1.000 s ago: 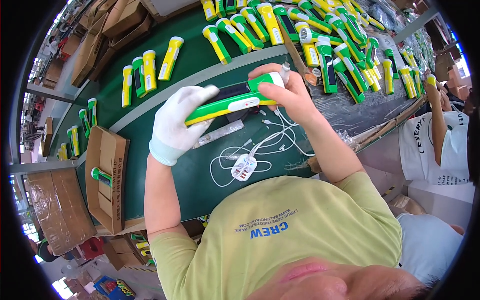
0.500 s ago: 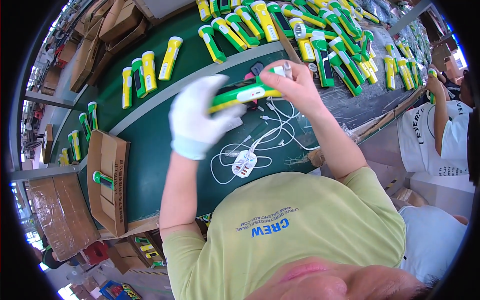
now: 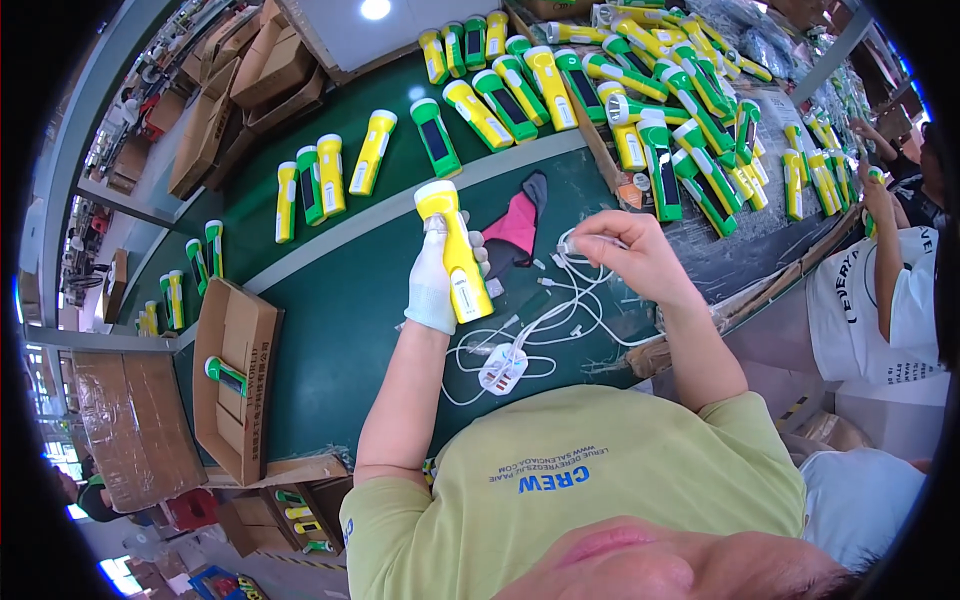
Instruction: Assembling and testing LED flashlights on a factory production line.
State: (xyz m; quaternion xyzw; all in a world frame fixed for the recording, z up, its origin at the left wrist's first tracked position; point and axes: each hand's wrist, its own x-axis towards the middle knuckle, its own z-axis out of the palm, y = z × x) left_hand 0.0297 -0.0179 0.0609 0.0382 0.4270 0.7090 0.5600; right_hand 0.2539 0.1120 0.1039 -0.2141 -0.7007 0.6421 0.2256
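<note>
My left hand (image 3: 432, 280), in a white glove, is closed around a yellow flashlight (image 3: 462, 262) with a white head. The flashlight stands nearly upright above the green bench, its head pointing away from me. To its right, my bare right hand (image 3: 625, 252) pinches the end of a white charging cable (image 3: 572, 245). This hand is apart from the flashlight. Several white cables run in loops to a white USB charging hub (image 3: 502, 371) on the bench. Between my hands and farther back lies a pink and grey cloth (image 3: 515, 228).
Green and yellow flashlights (image 3: 660, 165) lie heaped at the far right; others stand along the belt (image 3: 262, 235) beyond a grey rail. A cardboard box (image 3: 208, 425) at the left holds one flashlight. A bright spot shows on the white panel (image 3: 410, 30). Another person (image 3: 875, 290) sits at the right.
The flashlight has turned from lying across between both hands to upright in my left hand. My right hand has drawn away from it, holding the cable end. The view has shifted slightly.
</note>
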